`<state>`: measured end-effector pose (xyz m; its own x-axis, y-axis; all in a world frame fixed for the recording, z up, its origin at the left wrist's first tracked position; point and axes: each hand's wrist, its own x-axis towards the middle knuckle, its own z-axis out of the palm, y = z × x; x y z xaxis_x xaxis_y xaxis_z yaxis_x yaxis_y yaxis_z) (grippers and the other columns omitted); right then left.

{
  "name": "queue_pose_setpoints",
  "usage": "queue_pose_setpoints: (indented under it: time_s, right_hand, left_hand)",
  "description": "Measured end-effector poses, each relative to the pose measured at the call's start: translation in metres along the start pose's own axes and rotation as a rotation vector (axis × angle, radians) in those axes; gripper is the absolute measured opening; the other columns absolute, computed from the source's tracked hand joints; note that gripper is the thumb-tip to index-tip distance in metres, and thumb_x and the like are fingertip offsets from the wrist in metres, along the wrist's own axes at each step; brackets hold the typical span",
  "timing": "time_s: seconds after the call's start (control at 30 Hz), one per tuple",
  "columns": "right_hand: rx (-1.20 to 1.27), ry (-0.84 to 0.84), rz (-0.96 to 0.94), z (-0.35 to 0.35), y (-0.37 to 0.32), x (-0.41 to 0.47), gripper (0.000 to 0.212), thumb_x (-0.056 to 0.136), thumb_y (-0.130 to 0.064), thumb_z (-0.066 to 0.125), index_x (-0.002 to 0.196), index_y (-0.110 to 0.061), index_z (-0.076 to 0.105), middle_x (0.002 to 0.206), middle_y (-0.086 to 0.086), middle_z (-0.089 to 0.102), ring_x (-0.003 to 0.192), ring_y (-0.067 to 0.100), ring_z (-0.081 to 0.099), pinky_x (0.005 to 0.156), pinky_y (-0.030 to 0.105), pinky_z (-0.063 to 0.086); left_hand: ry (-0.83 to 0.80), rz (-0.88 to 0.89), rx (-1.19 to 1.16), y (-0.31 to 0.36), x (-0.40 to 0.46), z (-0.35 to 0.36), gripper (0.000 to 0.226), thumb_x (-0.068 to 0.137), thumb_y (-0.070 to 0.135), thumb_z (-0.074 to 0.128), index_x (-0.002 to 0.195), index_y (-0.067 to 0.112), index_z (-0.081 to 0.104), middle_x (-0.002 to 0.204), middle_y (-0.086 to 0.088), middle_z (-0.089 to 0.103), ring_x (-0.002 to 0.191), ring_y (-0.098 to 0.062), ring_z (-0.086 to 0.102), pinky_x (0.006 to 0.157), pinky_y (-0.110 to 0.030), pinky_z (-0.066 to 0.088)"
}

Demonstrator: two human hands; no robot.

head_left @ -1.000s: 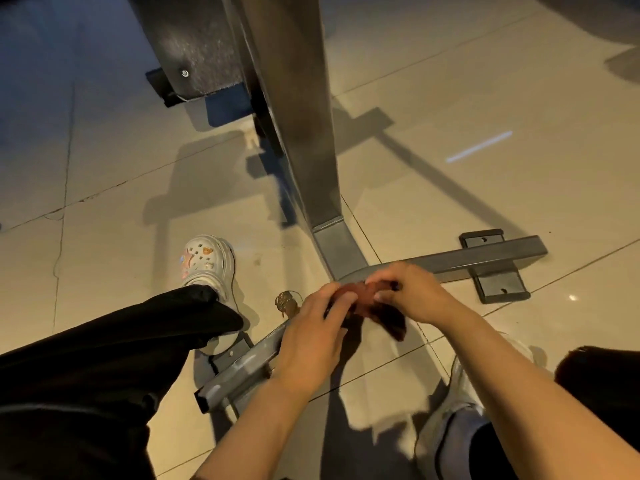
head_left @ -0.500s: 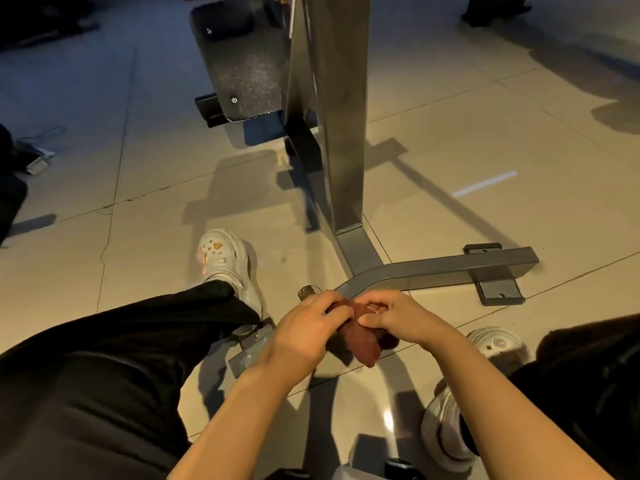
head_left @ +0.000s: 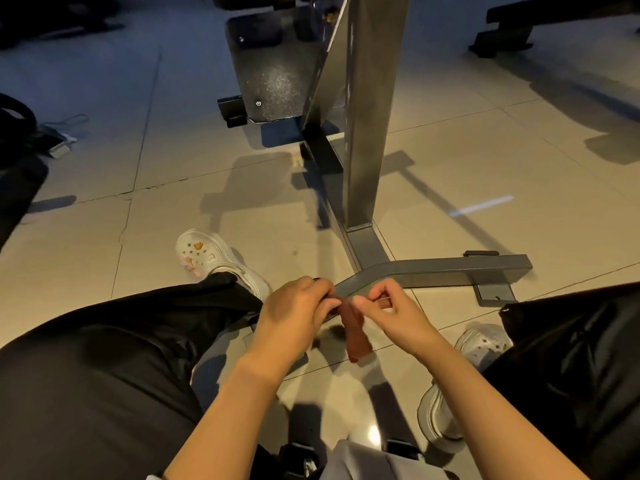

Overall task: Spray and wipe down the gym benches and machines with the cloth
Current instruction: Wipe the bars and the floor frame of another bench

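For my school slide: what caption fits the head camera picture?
Both hands, left hand and right hand, hold a brown cloth above the machine's grey base bar.

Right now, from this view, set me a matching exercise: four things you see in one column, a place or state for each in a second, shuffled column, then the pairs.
Things
1. cloth
2. left shoe
3. steel post
4. foot plate

Places or states
A. upright, rising from the machine's base
B. hanging between the left hand and right hand
C. flat on the tiled floor, at the end of the base bar
D. white, on the tiles left of the hands

Pairs: 1-B, 2-D, 3-A, 4-C
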<state>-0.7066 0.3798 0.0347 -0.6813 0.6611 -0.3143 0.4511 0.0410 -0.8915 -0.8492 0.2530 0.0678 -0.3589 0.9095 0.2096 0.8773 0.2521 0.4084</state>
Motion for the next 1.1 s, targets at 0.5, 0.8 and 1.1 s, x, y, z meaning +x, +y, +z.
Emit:
queue_pose_setpoints:
  time_s: [0.5, 0.8, 1.1]
  right_hand:
    - [-0.386, 0.038, -0.058, 0.021, 0.027, 0.003, 0.014, 0.095, -0.01, 0.051, 0.093, -0.019, 0.061, 0.091, 0.001, 0.062, 0.087, 0.022, 0.059, 0.08, 0.039, 0.05]
    - [-0.404, 0.155, -0.298, 0.0, -0.009, 0.066, 0.01, 0.091, -0.007, 0.058, 0.093, -0.011, 0.068, 0.09, -0.001, 0.057, 0.083, 0.015, 0.052, 0.07, 0.017, 0.037]
    - [-0.286, 0.112, -0.05, 0.002, 0.061, 0.098, 0.014, 0.09, -0.005, 0.062, 0.1, -0.013, 0.066, 0.106, 0.002, 0.063, 0.098, 0.02, 0.06, 0.087, 0.025, 0.047]
  left_hand:
    - [-0.259, -0.256, 0.072, -0.005, -0.011, -0.003, 0.024, 0.088, 0.047, 0.063, 0.096, 0.026, 0.057, 0.091, 0.008, 0.063, 0.088, -0.013, 0.058, 0.065, -0.026, 0.031]
    - [-0.104, -0.399, 0.144, -0.029, 0.018, 0.013, 0.02, 0.1, 0.035, 0.046, 0.108, 0.019, 0.056, 0.106, 0.0, 0.056, 0.097, -0.022, 0.054, 0.069, -0.033, 0.037]
    - [-0.269, -0.233, 0.114, -0.058, 0.032, 0.11, 0.02, 0.085, 0.021, 0.069, 0.102, 0.011, 0.065, 0.111, -0.005, 0.06, 0.097, -0.023, 0.059, 0.082, -0.039, 0.051]
